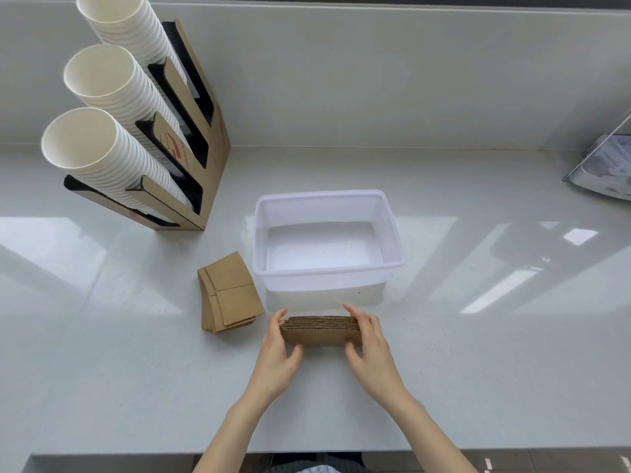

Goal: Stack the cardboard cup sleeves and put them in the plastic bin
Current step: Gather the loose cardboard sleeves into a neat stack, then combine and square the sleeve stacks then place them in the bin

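Head view, sleeve stack between (upright) left hand, right hand

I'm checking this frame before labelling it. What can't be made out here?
- Head view: the sleeve count in the held stack; the left hand and right hand cover its ends.
- The lower sleeves of the loose pile; upper ones cover them.
- The clear holder: cut by the right edge, contents blurred.
- The cup rack printing: too small.
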`<state>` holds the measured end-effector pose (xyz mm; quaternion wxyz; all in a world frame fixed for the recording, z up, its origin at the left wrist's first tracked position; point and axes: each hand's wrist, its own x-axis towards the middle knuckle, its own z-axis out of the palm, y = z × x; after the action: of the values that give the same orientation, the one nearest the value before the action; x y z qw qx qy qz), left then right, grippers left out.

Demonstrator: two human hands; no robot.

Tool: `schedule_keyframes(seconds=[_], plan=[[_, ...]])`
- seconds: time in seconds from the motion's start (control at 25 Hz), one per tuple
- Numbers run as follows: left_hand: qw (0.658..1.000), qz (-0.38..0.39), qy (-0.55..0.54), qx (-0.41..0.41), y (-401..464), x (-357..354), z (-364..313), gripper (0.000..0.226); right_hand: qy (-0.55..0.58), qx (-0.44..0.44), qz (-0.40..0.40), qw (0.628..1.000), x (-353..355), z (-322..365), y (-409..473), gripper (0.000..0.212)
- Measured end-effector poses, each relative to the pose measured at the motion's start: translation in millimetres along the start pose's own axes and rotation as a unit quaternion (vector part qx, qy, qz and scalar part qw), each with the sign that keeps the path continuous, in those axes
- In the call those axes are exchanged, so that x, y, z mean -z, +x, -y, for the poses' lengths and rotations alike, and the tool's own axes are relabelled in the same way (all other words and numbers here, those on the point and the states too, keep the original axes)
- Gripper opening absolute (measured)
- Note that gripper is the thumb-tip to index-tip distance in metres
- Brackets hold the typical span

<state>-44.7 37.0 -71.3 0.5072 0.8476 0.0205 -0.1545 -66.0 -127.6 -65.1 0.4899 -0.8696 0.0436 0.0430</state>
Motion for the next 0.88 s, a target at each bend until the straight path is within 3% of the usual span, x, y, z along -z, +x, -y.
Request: schedule_keyframes(seconds=[0.6, 0.88], plan=[[0.995, -0.032, 0.069, -0.061, -1, -2, -1, 0.023, -0.033, 0.008, -0.028, 0.999, 0, -2, -4, 0.038], [0.996, -0.019, 0.045, -0.076, -4, 10, -11, 0.018, 0.019, -0.036, -0.019, 0.999, 3, 11, 4, 0.027]])
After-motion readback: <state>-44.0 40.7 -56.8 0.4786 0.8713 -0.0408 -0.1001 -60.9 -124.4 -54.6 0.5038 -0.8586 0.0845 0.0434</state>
